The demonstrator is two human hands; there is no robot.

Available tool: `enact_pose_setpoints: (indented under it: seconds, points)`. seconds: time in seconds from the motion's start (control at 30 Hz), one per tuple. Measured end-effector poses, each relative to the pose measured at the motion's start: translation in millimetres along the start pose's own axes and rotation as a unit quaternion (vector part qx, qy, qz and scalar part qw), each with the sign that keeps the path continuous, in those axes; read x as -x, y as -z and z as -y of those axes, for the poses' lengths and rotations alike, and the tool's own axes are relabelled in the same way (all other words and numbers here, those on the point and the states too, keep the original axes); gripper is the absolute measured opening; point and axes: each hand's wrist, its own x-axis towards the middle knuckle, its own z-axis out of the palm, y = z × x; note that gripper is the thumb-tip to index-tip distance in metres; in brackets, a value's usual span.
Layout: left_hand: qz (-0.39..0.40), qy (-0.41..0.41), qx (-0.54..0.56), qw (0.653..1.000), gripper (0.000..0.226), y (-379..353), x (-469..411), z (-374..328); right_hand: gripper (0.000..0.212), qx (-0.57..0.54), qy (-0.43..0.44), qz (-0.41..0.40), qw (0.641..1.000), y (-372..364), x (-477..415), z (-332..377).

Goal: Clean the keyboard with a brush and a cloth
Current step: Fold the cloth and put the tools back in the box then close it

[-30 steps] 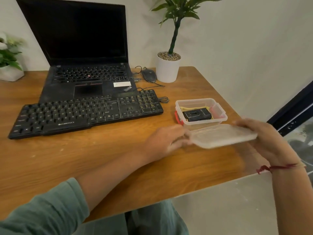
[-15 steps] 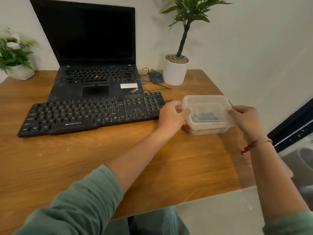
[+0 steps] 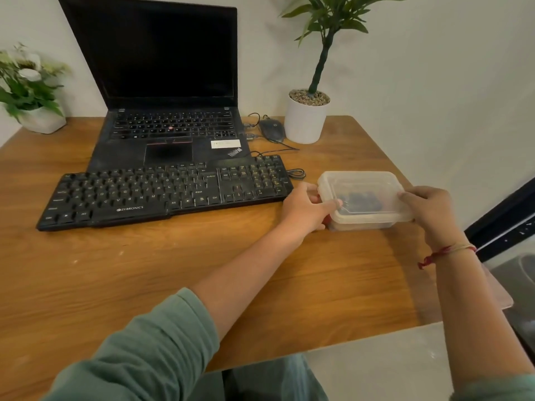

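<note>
Lifted clear a second ago, the lid (image 3: pixel 362 183) now sits on the box (image 3: pixel 362 222). Left grip (image 3: pixel 307 208) and right grip (image 3: pixel 425 209) clamp the box's short ends, the best hold for light, bendy, slick plastic. One keyboard (image 3: pixel 162 195) lies just left on the desk (image 3: pixel 144 270), before one laptop (image 3: pixel 168 82); one mouse (image 3: pixel 272 130), two potted plants (image 3: pixel 306 120).

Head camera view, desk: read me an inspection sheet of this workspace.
Surface: wooden desk, a few pale specks.
Job's things: black Zebronics keyboard before the laptop; lidded plastic container, dark item inside; brush, cloth: nothing seen.
Clutter: mouse, potted plant, flower pot.
Hands: left hand and right hand hold the container's ends.
Cables: black cable looped by the keyboard's right end.
Surroundings: white wall.
</note>
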Motion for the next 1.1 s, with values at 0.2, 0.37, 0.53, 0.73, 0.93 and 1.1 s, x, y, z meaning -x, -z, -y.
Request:
enact_pose_setpoints:
  seconds: [0.2, 0.37, 0.53, 0.73, 0.93, 1.1]
  points:
    - [0.021, 0.04, 0.049, 0.998, 0.052, -2.3, -0.7, -0.6, 0.012, -0.153, -0.126, 0.071, 0.978, 5.0, 4.9, 4.2]
    - [0.047, 0.101, 0.106, 0.988, 0.057, -1.0, -0.3, 1.5, 0.01, -0.152, -0.188, 0.121, 0.963, 7.2, -7.4, -2.5]
    - [0.035, 0.124, 0.117, 0.985, 0.063, -3.9, -1.5, 3.0, 0.036, -0.186, -0.227, 0.114, 0.949, 5.6, -10.9, -6.6]
    - [-0.012, 0.046, 0.074, 0.996, 0.028, -9.4, 2.0, 7.7, 0.04, -0.199, -0.176, 0.021, 0.964, -4.9, -3.5, -1.3]
    - [-0.04, -0.021, -0.037, 0.998, 0.021, -21.7, 6.7, 8.9, 0.023, -0.228, -0.146, 0.004, 0.963, -15.8, 5.6, 0.7]
    - [-0.062, -0.057, -0.1, 0.991, 0.03, -27.6, 9.0, 14.3, 0.005, -0.235, -0.132, -0.013, 0.963, -15.7, 4.8, -2.9]
